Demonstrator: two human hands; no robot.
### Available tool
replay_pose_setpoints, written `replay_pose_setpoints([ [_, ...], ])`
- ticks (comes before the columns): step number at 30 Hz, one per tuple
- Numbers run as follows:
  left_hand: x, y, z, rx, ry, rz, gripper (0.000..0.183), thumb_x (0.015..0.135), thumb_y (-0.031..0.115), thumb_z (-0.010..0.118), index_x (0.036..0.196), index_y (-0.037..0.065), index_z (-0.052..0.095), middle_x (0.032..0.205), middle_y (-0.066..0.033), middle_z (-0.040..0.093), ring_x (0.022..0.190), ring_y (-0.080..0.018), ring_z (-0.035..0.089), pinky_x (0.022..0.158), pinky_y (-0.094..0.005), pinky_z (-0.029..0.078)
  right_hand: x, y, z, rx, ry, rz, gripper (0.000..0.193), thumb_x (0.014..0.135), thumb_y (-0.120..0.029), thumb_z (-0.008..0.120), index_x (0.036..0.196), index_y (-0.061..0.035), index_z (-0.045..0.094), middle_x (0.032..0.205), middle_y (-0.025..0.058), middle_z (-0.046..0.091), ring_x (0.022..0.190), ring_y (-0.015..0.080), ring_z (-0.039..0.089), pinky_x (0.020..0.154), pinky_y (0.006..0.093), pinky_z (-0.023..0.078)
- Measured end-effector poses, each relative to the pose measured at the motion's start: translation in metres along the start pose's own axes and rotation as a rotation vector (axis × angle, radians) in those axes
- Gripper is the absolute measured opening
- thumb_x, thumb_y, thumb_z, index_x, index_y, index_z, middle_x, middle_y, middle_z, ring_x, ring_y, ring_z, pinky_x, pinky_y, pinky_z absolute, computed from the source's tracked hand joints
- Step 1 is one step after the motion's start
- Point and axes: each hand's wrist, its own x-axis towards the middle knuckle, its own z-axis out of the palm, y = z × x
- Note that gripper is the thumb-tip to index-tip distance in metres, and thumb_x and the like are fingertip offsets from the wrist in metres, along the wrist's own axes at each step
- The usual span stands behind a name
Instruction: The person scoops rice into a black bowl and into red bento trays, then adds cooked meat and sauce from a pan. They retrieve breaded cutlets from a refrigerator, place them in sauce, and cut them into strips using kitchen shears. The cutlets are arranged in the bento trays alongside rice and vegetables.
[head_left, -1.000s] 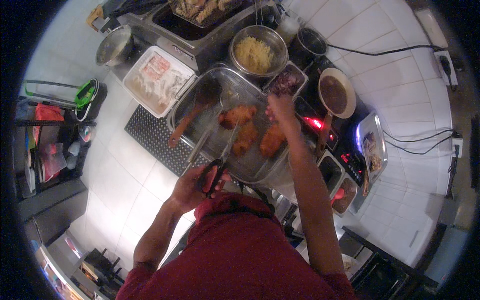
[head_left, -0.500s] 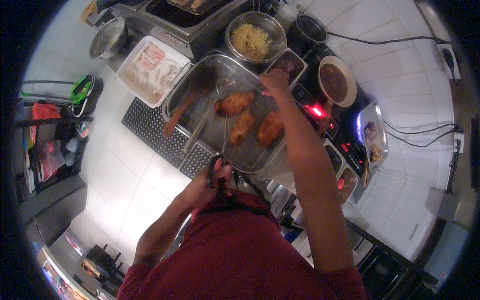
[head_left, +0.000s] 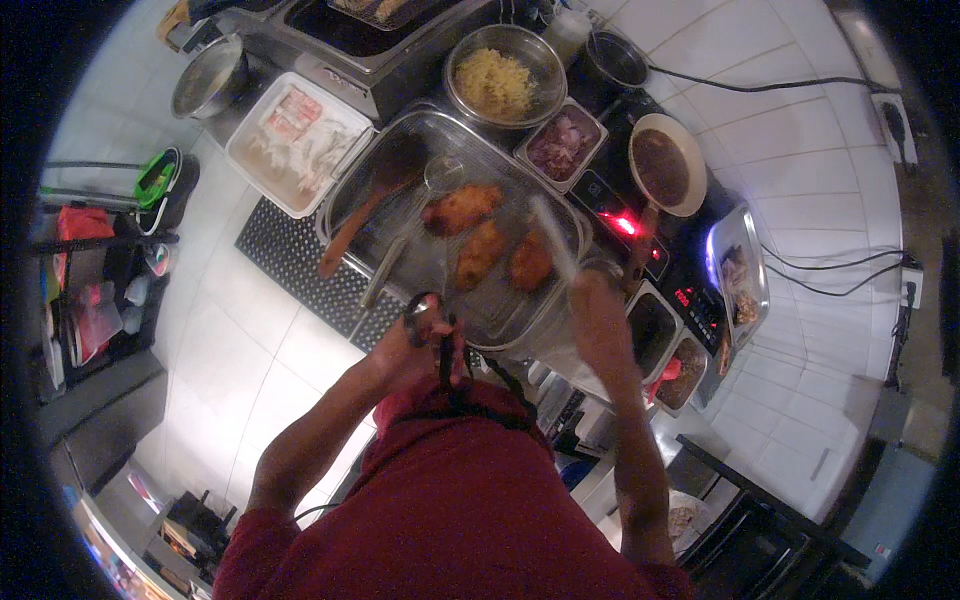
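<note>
Three browned, breaded cutlets (head_left: 482, 255) lie on the mesh rack in a large metal tray (head_left: 330, 205). My left hand (head_left: 425, 335) is closed below the tray's near edge, around what look like black-handled scissors (head_left: 422, 303); their blades cannot be made out. At the tray's right near corner my right hand (head_left: 602, 305) is closed and blurred by motion. A pale, blurred long tool (head_left: 553, 235) runs up from it over the right cutlet; its kind is unclear. A wooden spatula (head_left: 358, 228) and a round-headed metal skimmer (head_left: 395, 262) rest across the tray's left side.
Left of the tray stands a white tub (head_left: 245, 150) of flour-coated pieces. Behind are a metal bowl (head_left: 548, 105) of yellow shreds and a container of chopped purplish pieces (head_left: 565, 145). To the right, a pan of brown sauce (head_left: 665, 168) sits near lit cooktop controls (head_left: 625, 222).
My right hand has moved from beside the purplish pieces back toward me, and the pale tool now shows over the tray. My left hand has shifted slightly; the scissors' blades no longer show.
</note>
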Motion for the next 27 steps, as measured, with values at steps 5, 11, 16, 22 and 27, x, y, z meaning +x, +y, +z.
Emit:
replay_pose_setpoints([
  [5, -0.017, 0.000, 0.013, -0.129, -0.063, -0.189, 0.031, 0.085, 0.025, 0.058, 0.105, 0.002, 0.054, 0.090, -0.0146, 0.060, 0.081, -0.0337, 0.061, 0.071, -0.0523, 0.051, -0.037, 0.003, 0.027, 0.043, -0.142, 0.120, 0.040, 0.102, -0.033, 0.038, 0.108, 0.0011, 0.057, 0.102, 0.0283, 0.062, 0.098, 0.0484, 0.059, 0.085, 0.0564, 0.045],
  [11, -0.003, -0.023, 0.013, -0.203, -0.044, -0.167, 0.039, 0.086, 0.035, 0.062, 0.108, 0.004, 0.058, 0.090, -0.0147, 0.066, 0.080, -0.0330, 0.065, 0.068, -0.0502, 0.052, -0.025, 0.003, 0.037, 0.038, -0.180, 0.088, 0.040, 0.103, -0.035, 0.037, 0.106, -0.0005, 0.057, 0.106, 0.0298, 0.061, 0.098, 0.0491, 0.059, 0.085, 0.0585, 0.046],
  [16, 0.004, -0.047, 0.010, 0.202, 0.084, 0.055, 0.025, 0.091, 0.027, 0.059, 0.101, 0.004, 0.057, 0.089, -0.0146, 0.065, 0.077, -0.0296, 0.066, 0.064, -0.0419, 0.053, -0.020, -0.001, 0.032, 0.018, -0.203, 0.151, 0.038, 0.100, -0.036, 0.042, 0.106, -0.0021, 0.058, 0.102, 0.0283, 0.064, 0.097, 0.0495, 0.060, 0.084, 0.0600, 0.046],
  [22, -0.013, -0.051, 0.012, 0.207, 0.136, 0.044, 0.016, 0.095, 0.014, 0.054, 0.092, -0.001, 0.058, 0.084, -0.0109, 0.061, 0.077, -0.0209, 0.065, 0.065, -0.0342, 0.053, -0.024, 0.011, 0.039, 0.044, -0.144, 0.133, 0.037, 0.099, -0.035, 0.045, 0.109, -0.0025, 0.059, 0.099, 0.0271, 0.065, 0.096, 0.0484, 0.060, 0.083, 0.0535, 0.046],
  [27, -0.028, -0.041, 0.016, 0.676, 0.153, 0.194, 0.021, 0.096, 0.017, 0.054, 0.102, -0.002, 0.054, 0.087, -0.0119, 0.060, 0.070, -0.0215, 0.061, 0.057, -0.0337, 0.049, -0.021, 0.023, 0.050, 0.169, -0.199, 0.147, 0.039, 0.098, -0.037, 0.048, 0.112, -0.0026, 0.060, 0.101, 0.0249, 0.066, 0.098, 0.0430, 0.063, 0.086, 0.0495, 0.047],
])
